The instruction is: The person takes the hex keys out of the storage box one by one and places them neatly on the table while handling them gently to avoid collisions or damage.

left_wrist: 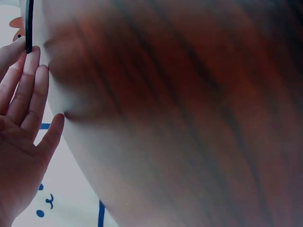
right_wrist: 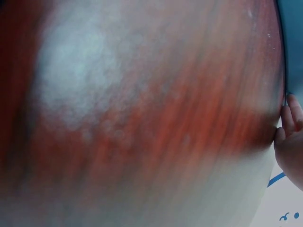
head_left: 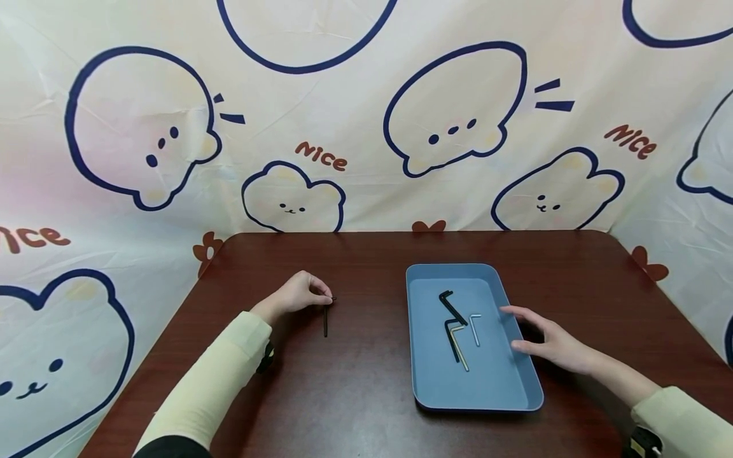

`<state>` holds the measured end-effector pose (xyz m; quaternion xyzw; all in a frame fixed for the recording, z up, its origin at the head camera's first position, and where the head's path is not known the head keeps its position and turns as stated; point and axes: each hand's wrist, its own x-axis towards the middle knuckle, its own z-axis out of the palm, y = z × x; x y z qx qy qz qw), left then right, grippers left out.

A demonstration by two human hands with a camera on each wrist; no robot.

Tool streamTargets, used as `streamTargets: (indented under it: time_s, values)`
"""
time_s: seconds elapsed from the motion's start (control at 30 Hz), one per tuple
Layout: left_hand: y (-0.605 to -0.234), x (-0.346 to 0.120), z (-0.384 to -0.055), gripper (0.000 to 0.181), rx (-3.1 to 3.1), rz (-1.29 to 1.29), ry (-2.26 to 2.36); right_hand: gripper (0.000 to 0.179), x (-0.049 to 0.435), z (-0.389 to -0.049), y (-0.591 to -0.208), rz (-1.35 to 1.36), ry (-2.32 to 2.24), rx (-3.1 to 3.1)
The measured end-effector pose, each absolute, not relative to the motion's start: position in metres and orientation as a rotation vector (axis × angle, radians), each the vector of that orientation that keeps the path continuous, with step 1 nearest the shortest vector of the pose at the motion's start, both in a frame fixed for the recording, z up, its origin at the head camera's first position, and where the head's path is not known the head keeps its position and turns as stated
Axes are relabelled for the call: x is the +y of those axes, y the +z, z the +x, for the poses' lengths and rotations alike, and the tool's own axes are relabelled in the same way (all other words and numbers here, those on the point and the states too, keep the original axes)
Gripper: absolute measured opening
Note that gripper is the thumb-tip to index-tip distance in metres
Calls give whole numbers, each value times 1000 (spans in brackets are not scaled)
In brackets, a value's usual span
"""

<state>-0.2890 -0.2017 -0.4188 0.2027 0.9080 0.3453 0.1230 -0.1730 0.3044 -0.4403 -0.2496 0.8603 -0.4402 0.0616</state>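
In the head view my left hand (head_left: 298,292) pinches a black hex key (head_left: 326,321) by its bent end, left of the tray. Its long arm points toward the near edge of the table. The left wrist view shows part of this hex key (left_wrist: 29,26) at the fingertips, its other end cut off by the frame. A blue tray (head_left: 475,391) holds several hex keys: black ones (head_left: 452,308), a silver one (head_left: 474,331) and a brass-coloured one (head_left: 460,350). Fingers fairly straight, my right hand (head_left: 555,343) rests on the tray's right rim.
Under everything lies a dark brown wooden table (head_left: 343,394). A pale cloth (head_left: 366,127) printed with cartoon bears hangs behind it and at both sides. Bare tabletop lies between my left hand and the tray.
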Motion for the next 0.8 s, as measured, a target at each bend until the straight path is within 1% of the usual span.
streamTargets:
  time_s: [0.23, 0.47, 0.63, 0.8]
  values:
    - [-423, -203, -290, 4, 2657, 606, 1001, 59, 304, -172, -441, -753, -1312, 2628]
    - [-427, -203, -291, 4, 2664, 549, 978, 58, 305, -172, -443, -773, -1325, 2608]
    - [-427, -200, -292, 4, 2680, 523, 958, 58, 305, -172, -441, -719, -1275, 2646]
    - [-426, -199, -293, 4, 2686, 499, 968, 58, 304, -173, -440, -726, -1268, 2650]
